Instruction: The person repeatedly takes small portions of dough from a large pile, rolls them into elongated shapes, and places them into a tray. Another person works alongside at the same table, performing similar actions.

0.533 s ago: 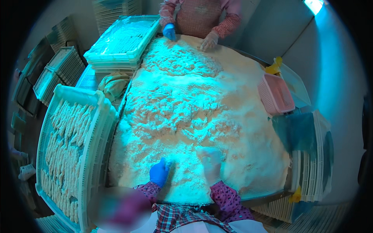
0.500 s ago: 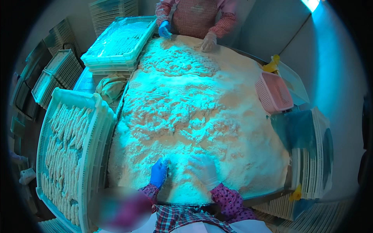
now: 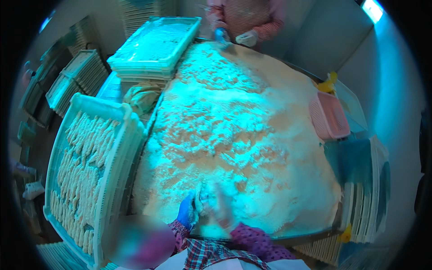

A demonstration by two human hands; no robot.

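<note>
A broad heap of pale crumbs (image 3: 279,180) covers the table before me. Low at its near edge, my left hand (image 3: 186,211), in a blue glove, is curled with its fingers closed. Something pale and crumb-covered stands along its fingers, too unclear to name. Close beside it on the right is my right hand (image 3: 220,209), white-gloved and smeared by motion, so its fingers cannot be read. To the left, a white tray (image 3: 127,148) tops a stack and bears rows of long crumb-coated pieces (image 3: 81,175).
Behind that tray stand a crumpled cloth (image 3: 141,97) and another tray stack (image 3: 168,65). Across the table a co-worker's gloved hands (image 3: 246,38) are near the crumbs. At right are a pink basket (image 3: 330,116), a yellow item (image 3: 328,82) and stacked trays (image 3: 363,198).
My right hand has moved left, closer to my left hand. The whole view has shifted slightly. Across the table, the co-worker's hands have come closer together.
</note>
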